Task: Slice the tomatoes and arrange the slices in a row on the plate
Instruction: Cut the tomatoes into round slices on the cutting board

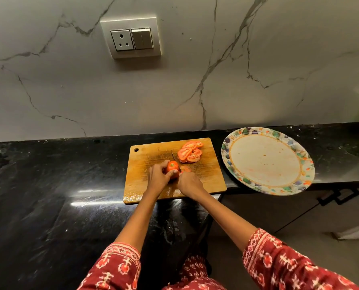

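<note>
the round red tomato with a green stem scar (pixel 172 165) sits near the middle of the rectangular wooden cutting board (pixel 153 185), which lies on the glossy black stone table (pixel 49 185) close to its front edge. expect the skin to be smooth and slippery and the flesh soft and wet, so it will likely squash or roll if you press hard; hold it by the rounded side away from the blade. your left hand (pixel 158 176) does that now, fingers curled over the tomato and pinning it to the board. your right hand (pixel 189 183) is closed around the handle of a dark-bladed knife (pixel 174 158), whose tip points toward the back edge; the handle itself is hidden. both forearms reach forward and converge on the board. a pile of cut red slices (pixel 190 151) rests at the board's far right corner, and the round floral-rimmed plate (pixel 233 143) waits just beside the board, overhanging the table's front edge, with no slices on it.
</note>
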The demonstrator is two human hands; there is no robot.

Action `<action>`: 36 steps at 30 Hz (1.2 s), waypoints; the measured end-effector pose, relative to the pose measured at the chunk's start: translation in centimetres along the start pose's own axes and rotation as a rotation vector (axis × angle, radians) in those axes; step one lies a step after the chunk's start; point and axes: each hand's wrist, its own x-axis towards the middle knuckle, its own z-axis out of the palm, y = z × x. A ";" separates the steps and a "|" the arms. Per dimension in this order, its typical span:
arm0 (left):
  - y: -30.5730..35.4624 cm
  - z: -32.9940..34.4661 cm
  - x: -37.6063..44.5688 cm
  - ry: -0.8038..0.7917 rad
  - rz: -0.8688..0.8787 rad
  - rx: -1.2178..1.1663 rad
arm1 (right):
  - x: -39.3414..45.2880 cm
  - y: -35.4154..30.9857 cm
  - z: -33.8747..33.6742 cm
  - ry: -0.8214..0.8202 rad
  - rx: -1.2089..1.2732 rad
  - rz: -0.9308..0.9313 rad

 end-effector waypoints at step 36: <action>0.0 -0.5 -0.4 -0.022 -0.044 -0.129 | -3.0 4.4 1.1 0.075 -0.091 -0.017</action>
